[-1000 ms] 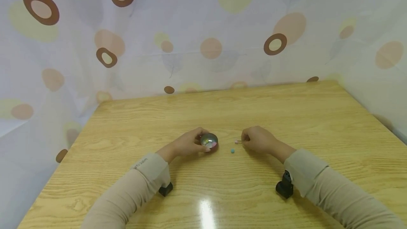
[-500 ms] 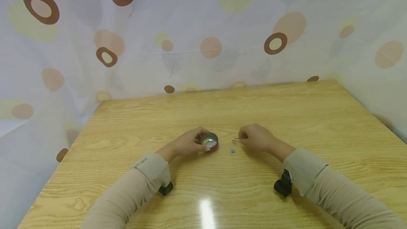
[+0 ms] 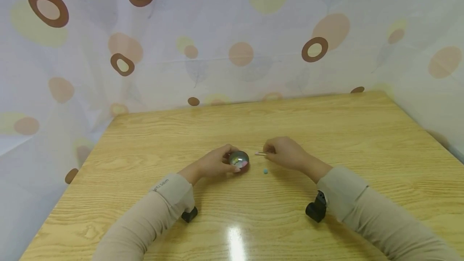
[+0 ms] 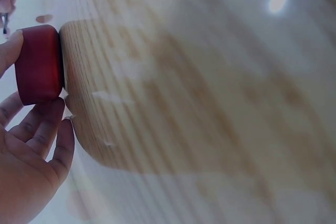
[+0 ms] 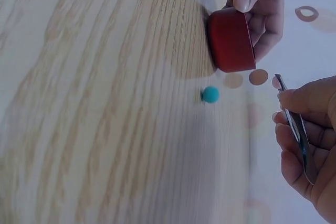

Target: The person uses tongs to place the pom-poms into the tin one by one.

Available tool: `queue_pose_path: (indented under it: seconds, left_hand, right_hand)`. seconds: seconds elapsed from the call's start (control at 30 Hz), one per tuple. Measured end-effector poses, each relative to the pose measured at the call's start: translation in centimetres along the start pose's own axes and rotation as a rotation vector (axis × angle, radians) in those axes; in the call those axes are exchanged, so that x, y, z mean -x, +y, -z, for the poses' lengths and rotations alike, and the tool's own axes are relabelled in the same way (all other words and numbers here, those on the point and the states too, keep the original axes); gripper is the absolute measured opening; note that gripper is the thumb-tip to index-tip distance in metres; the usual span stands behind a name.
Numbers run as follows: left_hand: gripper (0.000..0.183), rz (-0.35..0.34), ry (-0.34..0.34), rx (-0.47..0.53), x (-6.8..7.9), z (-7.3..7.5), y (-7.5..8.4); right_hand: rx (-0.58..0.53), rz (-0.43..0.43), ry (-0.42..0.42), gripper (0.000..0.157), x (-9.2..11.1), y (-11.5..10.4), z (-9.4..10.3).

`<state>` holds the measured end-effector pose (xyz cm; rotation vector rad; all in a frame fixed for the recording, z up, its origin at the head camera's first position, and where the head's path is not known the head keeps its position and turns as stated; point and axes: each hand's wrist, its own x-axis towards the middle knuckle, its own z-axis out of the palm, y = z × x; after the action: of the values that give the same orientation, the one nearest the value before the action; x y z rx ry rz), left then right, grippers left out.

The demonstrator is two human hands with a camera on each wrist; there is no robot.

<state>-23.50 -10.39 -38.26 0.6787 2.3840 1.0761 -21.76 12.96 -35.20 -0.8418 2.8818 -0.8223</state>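
My left hand (image 3: 214, 163) grips a small round bowl (image 4: 41, 66) on the table, thumb and fingers on its sides. Its outside is red; several yellow, pink and pale pieces show inside in the head view. Just right of the bowl, my right hand (image 3: 285, 153) pinches metal tweezers (image 5: 298, 132), raised above the table and pointing toward it. Something small and pale pink shows at the tweezers' tips, too small to tell exactly. A turquoise ball (image 5: 210, 94) lies on the table between the bowl and my right hand, touched by neither.
The wood-grain table (image 3: 232, 128) extends on all sides of the hands. A white curtain (image 3: 217, 19) with brown and peach spots hangs behind its far edge and along the sides. Black wrist cameras (image 3: 316, 211) sit under both sleeves. Light glares off the table's near part.
My right hand has moved left and slightly away from me, bringing the tweezers' tips closer to the bowl. My left hand, the bowl and the turquoise ball have stayed in place.
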Motion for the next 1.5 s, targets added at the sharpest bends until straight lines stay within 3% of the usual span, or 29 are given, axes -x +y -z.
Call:
queue_pose_path:
  seconds: [0.23,0.7,1.0,1.27,1.5]
  left_hand:
    - [0.043,-0.014,0.0,0.022,-0.1,0.1,0.1]
    - [0.044,-0.015,-0.001,0.049,0.1,0.1,0.2]
    - [0.045,-0.023,-0.014,0.077,1.4,0.5,2.4]
    - [0.046,-0.044,-0.005,0.049,0.2,0.1,0.2]
    - [0.043,-0.043,-0.006,0.051,0.0,0.1,-0.1]
  right_hand:
    - [-0.004,0.055,0.01,0.005,-0.8,-0.7,-0.3]
    - [-0.047,0.055,-0.042,0.009,-2.1,-1.2,-1.8]
    - [-0.047,0.04,-0.066,0.009,-2.4,-1.5,-2.2]
    - [-0.047,0.031,-0.078,0.008,-2.4,-1.4,-2.3]
    - [-0.04,0.023,-0.084,0.006,-2.0,-1.2,-2.3]
